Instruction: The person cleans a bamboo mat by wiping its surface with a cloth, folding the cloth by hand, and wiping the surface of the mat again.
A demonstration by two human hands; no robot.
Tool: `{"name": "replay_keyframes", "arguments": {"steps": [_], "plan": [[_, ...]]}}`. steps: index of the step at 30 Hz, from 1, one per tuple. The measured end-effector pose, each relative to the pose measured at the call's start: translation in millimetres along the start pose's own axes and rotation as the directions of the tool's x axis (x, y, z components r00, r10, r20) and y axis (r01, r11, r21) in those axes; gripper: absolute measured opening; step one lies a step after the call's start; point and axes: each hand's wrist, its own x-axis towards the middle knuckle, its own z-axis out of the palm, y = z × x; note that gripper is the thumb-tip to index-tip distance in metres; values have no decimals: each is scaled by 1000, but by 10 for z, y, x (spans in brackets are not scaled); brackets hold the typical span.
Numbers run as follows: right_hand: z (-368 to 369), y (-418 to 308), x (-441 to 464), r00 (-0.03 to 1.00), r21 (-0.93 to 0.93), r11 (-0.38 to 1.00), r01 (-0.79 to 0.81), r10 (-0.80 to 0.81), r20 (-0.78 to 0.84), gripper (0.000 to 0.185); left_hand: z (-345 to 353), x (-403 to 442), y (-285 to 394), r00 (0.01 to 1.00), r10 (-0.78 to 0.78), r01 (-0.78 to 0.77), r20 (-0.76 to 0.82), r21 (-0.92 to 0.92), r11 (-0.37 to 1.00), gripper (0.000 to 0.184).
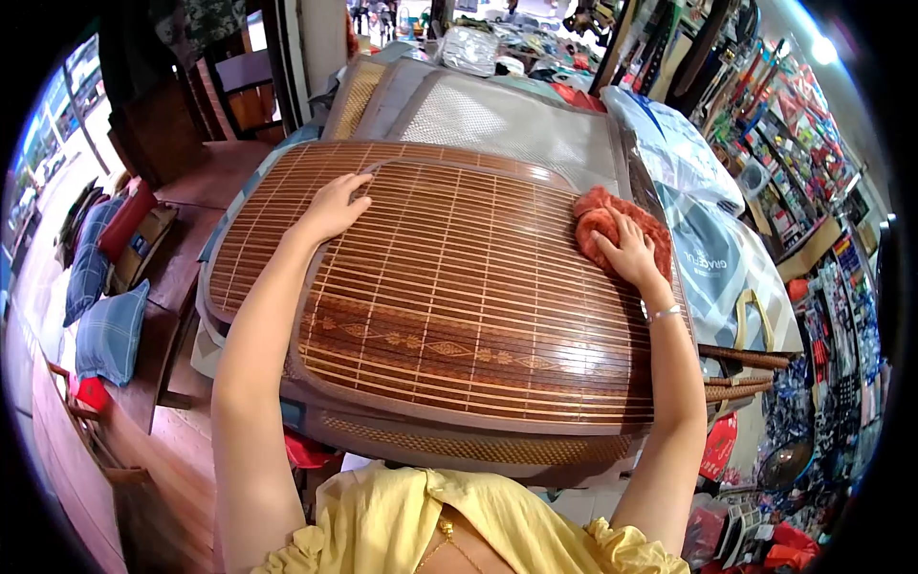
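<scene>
A brown bamboo slat mat (pixel 469 277) with a dark edging and a patterned band lies across the middle of the head view. Beneath it, a second brown slat mat (pixel 253 239) sticks out at the left and back. My left hand (pixel 335 208) rests at the upper mat's left edge, fingers stretched and holding nothing. On the right side, my right hand (pixel 626 247) presses a fluffy reddish-orange cloth (pixel 595 212) against the mat's surface. Part of the cloth is bunched under my palm, so its underside is hidden.
Grey woven mats (pixel 516 120) lie behind. Plastic-wrapped bags (pixel 722 258) stand at the right, beside crowded shelves (pixel 813 172). Rolled mat ends (pixel 736 386) jut out at the lower right. Blue cushions (pixel 113 333) lie on a wooden bench (pixel 177 273) at the left.
</scene>
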Motion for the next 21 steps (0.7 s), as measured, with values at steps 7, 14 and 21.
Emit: {"name": "replay_keyframes", "arguments": {"steps": [7, 14, 21], "plan": [[118, -1435, -340, 810, 171, 808, 564, -582, 74, 65, 3, 270, -66, 978, -150, 144, 146, 48, 988, 61], [151, -2211, -786, 255, 370, 239, 898, -967, 7, 73, 16, 270, -198, 990, -107, 106, 96, 13, 994, 60], [500, -1220, 780, 912, 209, 901, 380, -403, 81, 70, -124, 269, -319, 963, -70, 146, 260, -289, 946, 58]]}}
